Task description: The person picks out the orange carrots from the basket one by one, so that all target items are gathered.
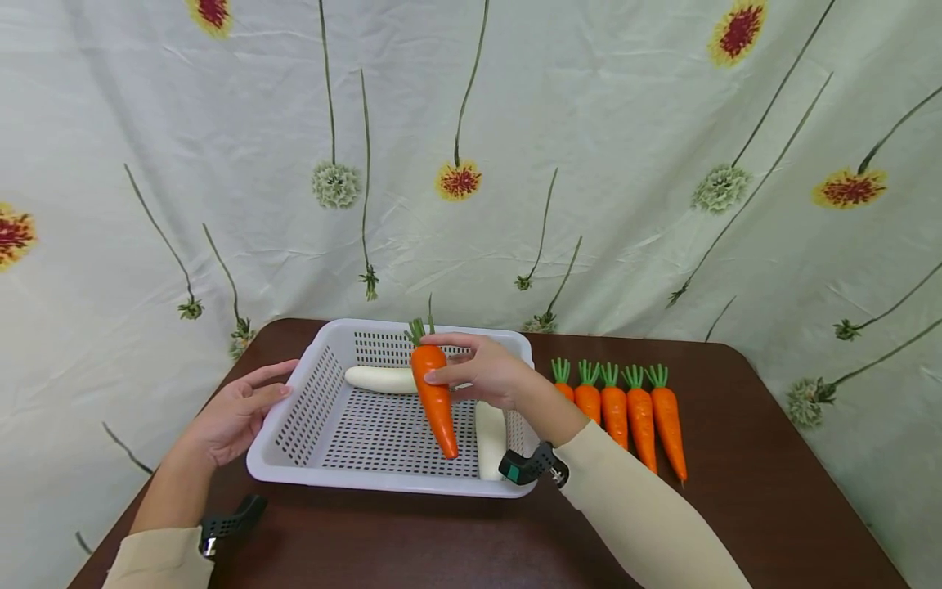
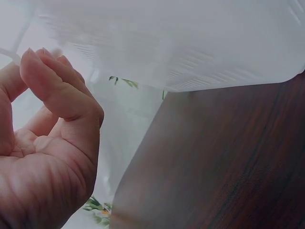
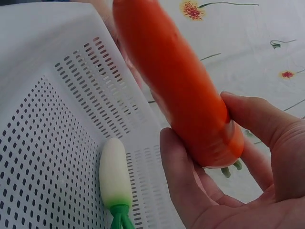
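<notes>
My right hand (image 1: 486, 368) grips an orange carrot (image 1: 436, 401) near its leafy top, thumb on one side and fingers on the other. The carrot hangs over the white plastic basket (image 1: 346, 481) with its tip pointing down toward the front. In the right wrist view the carrot (image 3: 176, 81) stands out large above the basket's perforated wall. Inside the basket lie two white radishes, one along the back (image 1: 379, 379) and one at the right side (image 1: 491, 442). At the basket's left rim, my left hand (image 1: 239, 413) pinches the edge between thumb and fingers.
Several more carrots (image 1: 640, 417) lie in a row on the dark wooden table (image 1: 412, 540), right of the basket and partly behind my right forearm. A flower-printed cloth (image 1: 412, 245) hangs behind the table and at its sides.
</notes>
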The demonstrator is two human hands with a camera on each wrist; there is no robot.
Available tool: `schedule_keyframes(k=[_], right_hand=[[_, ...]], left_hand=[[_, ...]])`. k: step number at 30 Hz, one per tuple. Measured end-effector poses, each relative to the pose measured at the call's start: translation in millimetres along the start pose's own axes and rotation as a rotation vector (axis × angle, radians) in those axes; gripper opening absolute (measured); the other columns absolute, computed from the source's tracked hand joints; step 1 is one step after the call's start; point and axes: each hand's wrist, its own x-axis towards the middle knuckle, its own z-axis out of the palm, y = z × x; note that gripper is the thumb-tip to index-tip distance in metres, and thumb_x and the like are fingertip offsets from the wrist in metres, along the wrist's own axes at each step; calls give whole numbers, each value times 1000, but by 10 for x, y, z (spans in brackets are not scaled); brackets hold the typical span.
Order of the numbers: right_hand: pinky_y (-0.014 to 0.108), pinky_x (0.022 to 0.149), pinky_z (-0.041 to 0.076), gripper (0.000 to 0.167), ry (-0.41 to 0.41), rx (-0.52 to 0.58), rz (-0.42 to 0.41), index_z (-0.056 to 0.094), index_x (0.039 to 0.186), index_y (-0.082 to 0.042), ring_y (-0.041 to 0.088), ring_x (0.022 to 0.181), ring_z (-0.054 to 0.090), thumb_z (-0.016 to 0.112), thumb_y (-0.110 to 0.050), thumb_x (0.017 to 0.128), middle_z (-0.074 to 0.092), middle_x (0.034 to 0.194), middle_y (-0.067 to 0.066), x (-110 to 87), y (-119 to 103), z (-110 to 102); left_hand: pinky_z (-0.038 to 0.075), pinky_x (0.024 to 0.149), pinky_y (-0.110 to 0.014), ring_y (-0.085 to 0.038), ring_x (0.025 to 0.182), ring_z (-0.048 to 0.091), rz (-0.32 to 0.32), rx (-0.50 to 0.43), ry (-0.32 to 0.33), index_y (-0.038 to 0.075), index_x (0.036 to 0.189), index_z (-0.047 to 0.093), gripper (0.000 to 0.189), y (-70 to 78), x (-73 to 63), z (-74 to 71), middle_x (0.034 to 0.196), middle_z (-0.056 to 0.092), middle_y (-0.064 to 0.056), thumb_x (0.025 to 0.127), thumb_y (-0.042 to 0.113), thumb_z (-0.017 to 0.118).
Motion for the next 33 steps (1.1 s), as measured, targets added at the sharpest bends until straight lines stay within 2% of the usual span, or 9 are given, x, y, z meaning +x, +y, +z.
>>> schedule_keyframes(k=[6,12,18,28,33], right_hand=[[50,86,63,54,40,14,-5,61,142,-25,32,103,70,75,-8,93,64,134,18,-104,33,-121],[56,92,60,55,66,53,-36,59,144,-22,34,113,67,73,-5,93,62,138,20,-208,75,-237],[56,93,60,55,115,63,-69,58,144,-19,35,113,68,74,-6,93,63,138,21,-318,126,-343],[51,93,61,59,198,74,-114,56,147,-18,31,109,69,75,-6,92,60,139,22,-506,219,-508],[47,90,63,60,251,88,-146,55,148,-18,27,107,69,75,-7,92,62,136,18,-597,273,-598]], left_hand=[[63,84,-52,-22,104,76,-11,10,16,27,144,53,40,4,8,-8,120,75,5,108,11,49],[63,84,-53,-23,104,76,-18,8,17,27,144,53,40,5,16,-12,120,75,5,108,11,50],[62,84,-53,-23,104,76,-18,-2,7,26,144,53,39,5,13,-19,120,75,5,109,11,48],[63,83,-51,-22,103,76,-16,-5,13,28,141,57,38,19,33,-21,119,76,5,108,10,50],[63,83,-50,-22,103,76,-22,-8,12,29,139,57,37,19,57,-29,119,76,5,108,10,50]])
